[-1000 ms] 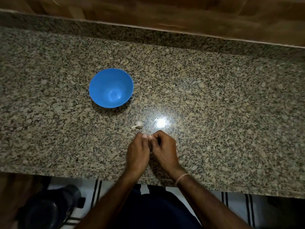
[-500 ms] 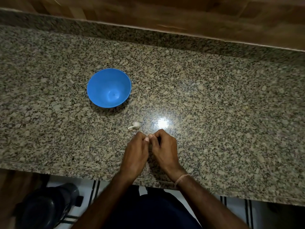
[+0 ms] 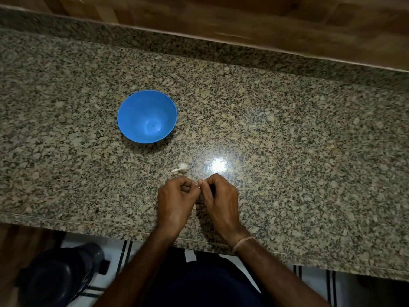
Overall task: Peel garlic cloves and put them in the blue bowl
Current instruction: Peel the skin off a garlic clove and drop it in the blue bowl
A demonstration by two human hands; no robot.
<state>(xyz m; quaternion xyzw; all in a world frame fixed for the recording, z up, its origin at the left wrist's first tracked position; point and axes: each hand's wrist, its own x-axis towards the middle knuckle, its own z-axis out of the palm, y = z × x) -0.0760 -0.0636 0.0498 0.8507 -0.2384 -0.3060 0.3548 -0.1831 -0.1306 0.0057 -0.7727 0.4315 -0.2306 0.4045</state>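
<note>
A blue bowl (image 3: 147, 116) stands on the speckled granite counter (image 3: 287, 140), and I see nothing inside it. A small white garlic piece (image 3: 182, 167) with a short stem lies on the counter between the bowl and my hands. My left hand (image 3: 176, 202) and my right hand (image 3: 219, 200) are side by side near the front edge, fingers curled, fingertips meeting. They pinch something tiny between them, most likely a garlic clove, almost wholly hidden by the fingers.
A bright light reflection (image 3: 218, 166) shines on the counter just beyond my hands. A wooden wall panel (image 3: 243, 16) runs along the back. Below the front edge are a dark round object (image 3: 59, 278) on the floor and striped tiles.
My hands stayed together over the same spot, with the fingers shifting slightly. The camera view drifted a little; bowl and garlic piece did not move on the counter.
</note>
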